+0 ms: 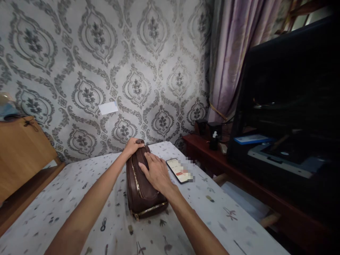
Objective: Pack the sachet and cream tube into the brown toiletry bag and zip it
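Note:
A dark brown leather bag point(132, 198) with gold zippers lies on the patterned white bedsheet point(106, 205). One zipper runs lengthwise along its top, and another crosses its near end, with a pull at the near left corner. At the bag's far end my left hand point(132, 146) grips the edge by a small loop, thumb on top; its other fingers are partly hidden. My right hand point(156, 170) rests flat on the right side of the bag's top, fingers stretched out. Just right of that hand, a phone point(178, 170) lies face up with its screen lit.
A patterned wall point(143, 117) closes off the far side. To the right stands a dark red desk point(207, 150) with a large black screen point(281, 124), a small dropper bottle point(214, 141) and black boxes. A wooden board point(23, 156) borders the bed at left.

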Motion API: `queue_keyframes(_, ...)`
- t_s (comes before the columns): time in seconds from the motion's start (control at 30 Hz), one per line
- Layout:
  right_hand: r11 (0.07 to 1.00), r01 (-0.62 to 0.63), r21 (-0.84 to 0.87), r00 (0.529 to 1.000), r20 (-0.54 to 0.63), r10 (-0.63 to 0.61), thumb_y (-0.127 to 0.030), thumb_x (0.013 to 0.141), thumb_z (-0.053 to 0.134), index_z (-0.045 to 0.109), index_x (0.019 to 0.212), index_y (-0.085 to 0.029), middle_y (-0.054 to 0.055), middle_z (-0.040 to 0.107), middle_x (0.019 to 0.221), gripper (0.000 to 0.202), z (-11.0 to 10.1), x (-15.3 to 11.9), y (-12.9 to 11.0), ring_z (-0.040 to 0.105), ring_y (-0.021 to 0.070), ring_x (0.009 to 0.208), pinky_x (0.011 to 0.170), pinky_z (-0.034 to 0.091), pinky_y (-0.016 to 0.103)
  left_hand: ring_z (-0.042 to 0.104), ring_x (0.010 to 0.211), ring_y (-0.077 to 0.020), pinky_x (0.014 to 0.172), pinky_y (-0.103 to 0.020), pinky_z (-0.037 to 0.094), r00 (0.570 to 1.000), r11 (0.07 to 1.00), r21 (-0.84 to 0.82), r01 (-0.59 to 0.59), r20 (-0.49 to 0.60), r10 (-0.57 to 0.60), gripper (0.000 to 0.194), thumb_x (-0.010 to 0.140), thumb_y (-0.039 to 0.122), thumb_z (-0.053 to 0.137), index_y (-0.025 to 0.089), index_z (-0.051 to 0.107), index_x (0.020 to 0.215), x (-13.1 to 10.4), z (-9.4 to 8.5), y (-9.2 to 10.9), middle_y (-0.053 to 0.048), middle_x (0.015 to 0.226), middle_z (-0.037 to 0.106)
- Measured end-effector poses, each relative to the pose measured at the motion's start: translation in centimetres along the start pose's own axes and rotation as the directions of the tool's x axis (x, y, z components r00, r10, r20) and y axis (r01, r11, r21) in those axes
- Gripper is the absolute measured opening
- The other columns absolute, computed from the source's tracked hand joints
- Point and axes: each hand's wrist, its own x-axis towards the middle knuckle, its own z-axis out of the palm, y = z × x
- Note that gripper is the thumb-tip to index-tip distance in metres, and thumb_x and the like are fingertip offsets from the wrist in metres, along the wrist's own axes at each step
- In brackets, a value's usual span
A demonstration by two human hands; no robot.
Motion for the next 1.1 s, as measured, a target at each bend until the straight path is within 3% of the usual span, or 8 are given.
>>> queue_keyframes(0.17,1.000,-0.001,-0.001,1.000,-0.005,0.001,-0.040,0.101,0.044,0.052,0.143,-0.013,0.017,0.057,0.144,0.050,0.1,0.0,0.2,0.053,0.0319,0.133,0.108,0.041,0.053,0.042,0.054,-0.0102,0.055,-0.024,0.030,0.995,0.999,-0.035,0.007,0.097,-0.004,0.027,0.060,0.037,0.073,0.017,0.055,0.056,0.2,-0.9,0.1,0.005,0.052,0.049)
queue_keyframes(0.33,1.000,0.008,-0.009,1.000,-0.017,-0.008,-0.043,0.101,0.042,0.053,0.143,-0.018,0.016,0.058,0.143,0.049,0.4,0.0,0.6,0.052,0.0313,0.134,0.107,0.044,0.051,0.057,0.068,-0.0148,0.066,-0.025,0.042,0.986,0.995,-0.080,0.054,0.159,-0.040,0.028,0.057,0.034,0.078,0.014,0.071,0.076,0.3,-3.2,-0.6,-0.001,0.070,0.068)
queue_keyframes(0.47,1.000,0.005,0.013,1.000,-0.012,-0.005,-0.041,0.101,0.045,0.053,0.143,-0.015,0.017,0.057,0.144,0.050,0.5,0.0,0.6,0.051,0.0314,0.135,0.109,0.043,0.051,0.060,0.070,-0.0166,0.069,-0.027,0.044,0.991,0.990,-0.097,0.103,0.097,-0.094,0.032,0.060,0.037,0.077,0.013,0.071,0.080,-0.3,-4.4,-2.0,-0.003,0.073,0.070)
queue_keyframes(0.73,1.000,0.000,0.029,1.000,0.005,0.000,-0.040,0.101,0.045,0.051,0.145,-0.011,0.017,0.056,0.146,0.052,0.2,-0.1,0.5,0.050,0.0327,0.136,0.110,0.043,0.048,0.061,0.069,-0.0177,0.071,-0.028,0.045,0.989,0.987,-0.070,0.143,-0.038,-0.146,0.024,0.062,0.035,0.073,0.014,0.070,0.073,-0.4,-4.3,-4.4,-0.002,0.068,0.069)
queue_keyframes(0.9,0.999,-0.012,0.041,1.000,-0.008,0.012,-0.040,0.101,0.045,0.051,0.144,-0.011,0.017,0.056,0.146,0.052,0.3,-0.1,0.5,0.049,0.0315,0.138,0.110,0.043,0.047,0.059,0.066,-0.0177,0.067,-0.027,0.044,0.981,0.992,0.010,0.130,-0.149,-0.127,0.020,0.065,0.035,0.069,0.015,0.067,0.067,0.0,-4.2,-5.2,0.001,0.059,0.062)
queue_keyframes(1.1,0.999,-0.025,0.031,1.000,0.006,0.025,-0.041,0.102,0.045,0.050,0.146,-0.014,0.015,0.054,0.148,0.052,0.4,0.0,0.5,0.048,0.0283,0.139,0.112,0.041,0.044,0.061,0.069,-0.0190,0.069,-0.028,0.047,0.980,0.994,0.084,0.068,-0.191,-0.051,0.019,0.072,0.032,0.060,0.015,0.070,0.070,0.1,-3.8,-5.2,-0.003,0.064,0.067)
